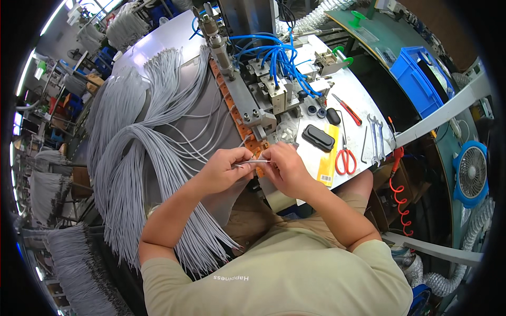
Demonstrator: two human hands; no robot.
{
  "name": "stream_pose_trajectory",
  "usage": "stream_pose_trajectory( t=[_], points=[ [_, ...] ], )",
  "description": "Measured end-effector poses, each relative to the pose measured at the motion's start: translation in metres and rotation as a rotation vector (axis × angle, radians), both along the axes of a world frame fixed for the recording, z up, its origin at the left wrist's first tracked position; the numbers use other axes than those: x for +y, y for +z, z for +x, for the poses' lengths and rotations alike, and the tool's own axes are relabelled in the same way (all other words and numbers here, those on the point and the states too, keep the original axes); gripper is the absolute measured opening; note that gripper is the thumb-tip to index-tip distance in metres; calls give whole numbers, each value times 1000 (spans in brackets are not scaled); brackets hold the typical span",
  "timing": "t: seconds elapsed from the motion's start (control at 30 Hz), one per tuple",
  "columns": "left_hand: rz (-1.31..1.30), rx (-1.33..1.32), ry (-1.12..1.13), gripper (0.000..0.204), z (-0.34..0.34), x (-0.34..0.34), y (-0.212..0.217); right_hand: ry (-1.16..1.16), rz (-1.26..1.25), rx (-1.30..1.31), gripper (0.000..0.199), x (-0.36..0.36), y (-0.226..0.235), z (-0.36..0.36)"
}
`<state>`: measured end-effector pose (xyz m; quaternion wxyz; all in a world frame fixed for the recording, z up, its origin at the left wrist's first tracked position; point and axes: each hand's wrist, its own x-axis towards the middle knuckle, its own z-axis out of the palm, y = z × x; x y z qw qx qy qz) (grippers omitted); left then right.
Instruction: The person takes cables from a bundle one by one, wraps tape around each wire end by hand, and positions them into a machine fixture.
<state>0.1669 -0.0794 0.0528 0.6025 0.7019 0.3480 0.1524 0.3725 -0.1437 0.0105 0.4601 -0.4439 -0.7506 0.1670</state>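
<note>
Both hands pinch one grey wire (252, 163) at the bench edge; left hand (224, 169) and right hand (282, 168) fingers closed on it; loose wire bundle (158, 174) beside could snag; scissors (345, 158) and machine (263, 89) beyond.

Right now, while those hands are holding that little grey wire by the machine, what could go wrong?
1. The left hand and right hand pinch the grey wire right beside the orange strip of the machine, so a fingertip might get nipped there.
2. The hanging wire bundles drape over the person's lap and could snag or tangle on an elbow.
3. The red-handled scissors lie close to the right forearm and could be knocked off the table.
</note>
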Motion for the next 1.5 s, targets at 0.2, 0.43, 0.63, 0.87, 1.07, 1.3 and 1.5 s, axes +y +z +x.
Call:
stream_pose_trajectory(
  t=[0.2, 0.43, 0.63, 0.87, 1.07, 1.3, 1.5],
  points=[
    [678, -34, 20, 16, 6, -5, -3, -188, 41, 5, 11, 11, -26, 6],
    [789, -228, -330, 28, 5, -8, 3, -179, -532, 580, 18, 16, -47, 8],
    [629, 85, -464, 31, -11, -9, 29, -173, -578, 551, 18, 25, -47, 16],
    [188, -18, -458, 24, 2, 1, 5, -138, -782, 663, 16, 28, -51, 17],
    [67, 57, -56, 22, 0, 4, -12, -234, -593, 562, 15, 28, -38, 21],
    [14, 13, -60, 19, 9, 4, -10, 962, -334, 1388, 32, -56, 136, 32],
    [251, 14, -136, 17, 4, -5, -7, 1333, -105, 1322, 47, -30, 142, 12]
  ],
)
